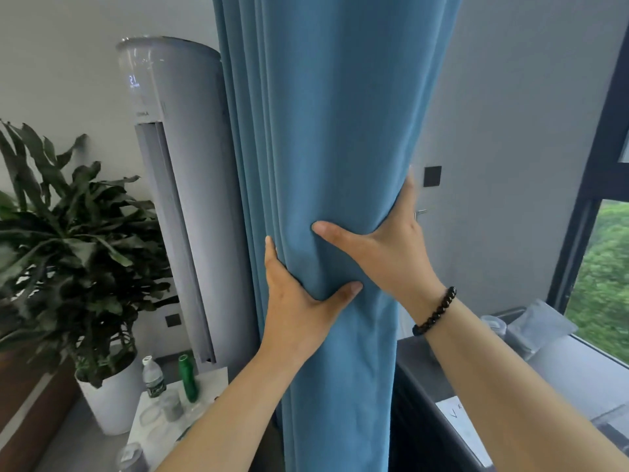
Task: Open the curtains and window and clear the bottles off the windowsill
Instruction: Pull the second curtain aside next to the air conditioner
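Note:
A blue curtain (326, 137) hangs gathered into a thick bundle of folds in the middle of the view. My left hand (296, 301) grips the bundle from its left side, thumb across the front and fingers behind the cloth. My right hand (388, 247) grips it from the right, a little higher, thumb pressed on the front; a black bead bracelet sits on that wrist. The window (606, 267) shows at the right with green trees outside. On the grey windowsill (578, 362) below it lie clear plastic bottles (531, 328), blurred.
A tall white standing air conditioner (177, 199) is left of the curtain. A potted plant (68, 253) in a white pot stands at far left. A small white table (170, 420) holds a water bottle (154, 376), a green bottle (188, 376) and clear cups. A paper sheet (459, 424) lies on the dark ledge.

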### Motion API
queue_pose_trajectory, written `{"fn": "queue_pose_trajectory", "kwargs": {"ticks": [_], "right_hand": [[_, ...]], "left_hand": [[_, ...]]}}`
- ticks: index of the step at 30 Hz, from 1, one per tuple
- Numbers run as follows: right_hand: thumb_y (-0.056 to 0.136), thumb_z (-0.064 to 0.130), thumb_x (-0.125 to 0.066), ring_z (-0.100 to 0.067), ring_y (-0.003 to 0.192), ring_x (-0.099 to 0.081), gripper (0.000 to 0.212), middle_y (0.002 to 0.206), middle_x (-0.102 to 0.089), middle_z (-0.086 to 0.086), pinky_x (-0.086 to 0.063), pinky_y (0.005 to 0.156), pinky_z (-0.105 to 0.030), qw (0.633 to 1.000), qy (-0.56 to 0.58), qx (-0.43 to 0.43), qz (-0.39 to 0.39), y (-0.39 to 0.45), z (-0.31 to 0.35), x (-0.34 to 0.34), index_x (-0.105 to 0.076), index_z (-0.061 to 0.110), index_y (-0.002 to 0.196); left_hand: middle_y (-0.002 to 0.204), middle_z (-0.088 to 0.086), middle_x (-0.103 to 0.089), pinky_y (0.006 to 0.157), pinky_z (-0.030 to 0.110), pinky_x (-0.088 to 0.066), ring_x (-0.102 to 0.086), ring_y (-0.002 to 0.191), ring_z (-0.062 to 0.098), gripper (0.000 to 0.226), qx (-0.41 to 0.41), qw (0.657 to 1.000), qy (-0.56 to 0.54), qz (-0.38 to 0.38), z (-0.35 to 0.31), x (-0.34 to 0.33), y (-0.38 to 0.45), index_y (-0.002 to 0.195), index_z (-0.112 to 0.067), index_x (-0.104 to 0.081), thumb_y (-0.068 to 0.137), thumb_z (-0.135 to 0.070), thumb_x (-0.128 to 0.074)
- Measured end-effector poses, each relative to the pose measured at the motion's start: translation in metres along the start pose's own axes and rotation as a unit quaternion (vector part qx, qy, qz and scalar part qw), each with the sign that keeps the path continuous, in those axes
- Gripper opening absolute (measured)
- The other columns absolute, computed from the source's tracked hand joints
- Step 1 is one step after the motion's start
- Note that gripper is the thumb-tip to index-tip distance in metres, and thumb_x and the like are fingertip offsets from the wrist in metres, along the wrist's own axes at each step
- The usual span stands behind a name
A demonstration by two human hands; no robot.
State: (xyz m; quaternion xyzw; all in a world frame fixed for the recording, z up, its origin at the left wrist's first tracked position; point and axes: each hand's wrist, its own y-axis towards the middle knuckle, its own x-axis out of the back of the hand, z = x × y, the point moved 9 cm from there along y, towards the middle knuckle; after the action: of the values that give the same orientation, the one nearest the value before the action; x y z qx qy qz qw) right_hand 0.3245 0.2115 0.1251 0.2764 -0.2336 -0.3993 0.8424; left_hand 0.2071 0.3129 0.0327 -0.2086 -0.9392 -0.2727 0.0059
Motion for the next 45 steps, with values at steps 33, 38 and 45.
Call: {"fn": "queue_pose_trajectory", "kwargs": {"ticks": [33, 38, 45], "right_hand": [[0.070, 0.036, -0.082, 0.006, 0.108, -0.049, 0.078, 0.125, -0.049, 0.017, -0.038, 0.090, -0.002, 0.992, 0.011, 0.120, 0.020, 0.219, -0.104, -0.156, -0.035, 0.022, 0.131], [0.064, 0.054, -0.079, -0.018, 0.143, -0.015, 0.118, 0.154, -0.016, -0.012, -0.010, 0.116, -0.025, 0.936, -0.142, 0.240, -0.215, 0.211, -0.091, -0.115, -0.009, 0.009, 0.147], [0.058, 0.045, -0.087, 0.040, 0.109, -0.010, 0.138, 0.149, -0.013, 0.008, -0.018, 0.076, 0.015, 0.981, -0.062, 0.182, -0.023, 0.251, -0.119, -0.160, 0.012, 0.017, 0.150]], "left_hand": [[0.093, -0.019, -0.068, 0.059, 0.004, -0.046, -0.062, 0.078, -0.015, 0.030, 0.020, 0.995, 0.085, -0.041, 0.122, 0.000, 0.271, 0.120, -0.030, -0.053, 0.092, -0.032, -0.062], [0.086, -0.022, -0.060, 0.055, -0.001, -0.041, -0.054, 0.065, -0.024, 0.024, 0.022, 0.994, 0.088, -0.068, 0.134, 0.000, 0.291, 0.111, -0.035, -0.045, 0.093, -0.038, -0.060], [0.084, -0.015, -0.064, 0.057, 0.008, -0.047, -0.059, 0.062, -0.005, 0.020, 0.042, 0.994, 0.085, -0.056, 0.158, -0.010, 0.312, 0.110, -0.031, -0.047, 0.095, -0.039, -0.056]]}}
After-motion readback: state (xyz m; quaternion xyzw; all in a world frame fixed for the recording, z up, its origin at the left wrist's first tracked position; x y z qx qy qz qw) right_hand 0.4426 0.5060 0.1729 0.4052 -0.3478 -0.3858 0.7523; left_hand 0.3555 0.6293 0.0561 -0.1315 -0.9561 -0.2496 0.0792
